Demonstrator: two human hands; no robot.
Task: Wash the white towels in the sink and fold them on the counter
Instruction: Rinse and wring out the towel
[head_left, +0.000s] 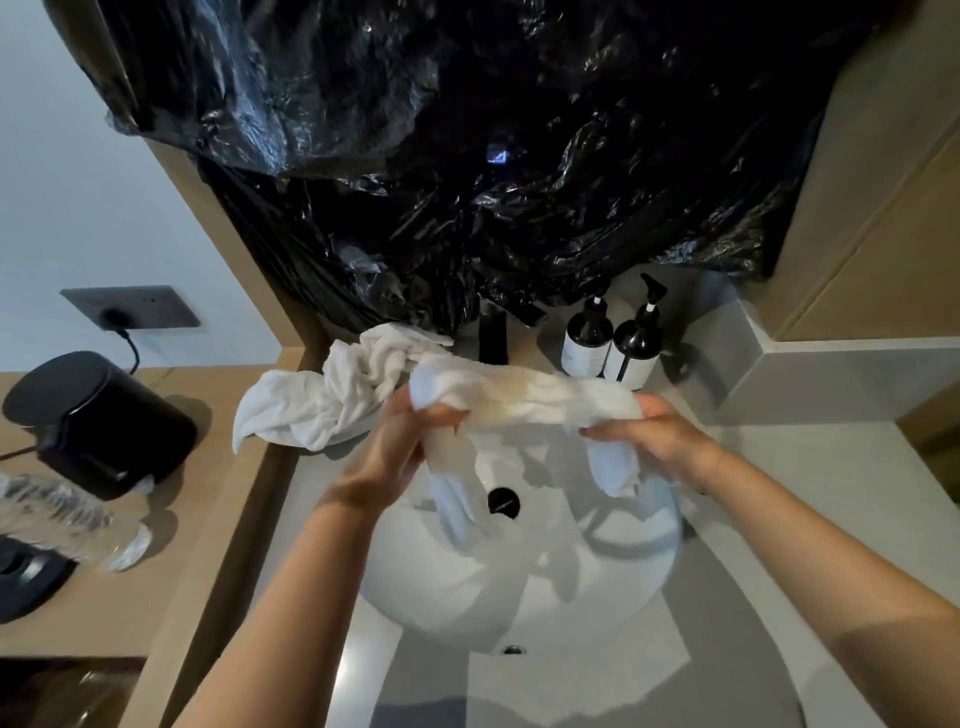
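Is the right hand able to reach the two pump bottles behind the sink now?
Probably not at once: the right hand grips the white towel over the sink. The path to the pump bottles looks free, but it must let go first.

hands: left (410, 431), right (649, 431) grip towel (524, 397) | over sink (519, 597)

Two white towels: one twisted towel (524, 397) stretched between both hands, and one crumpled towel (332, 395) just left of the grip. Two hands, the left hand (410, 431) and the right hand (649, 431), each gripping one end. Two black pump bottles (613, 338) stand just behind the grip. One round white sink (597, 587) lies below it, with one black drain (503, 502). One black faucet (493, 332) stands behind.
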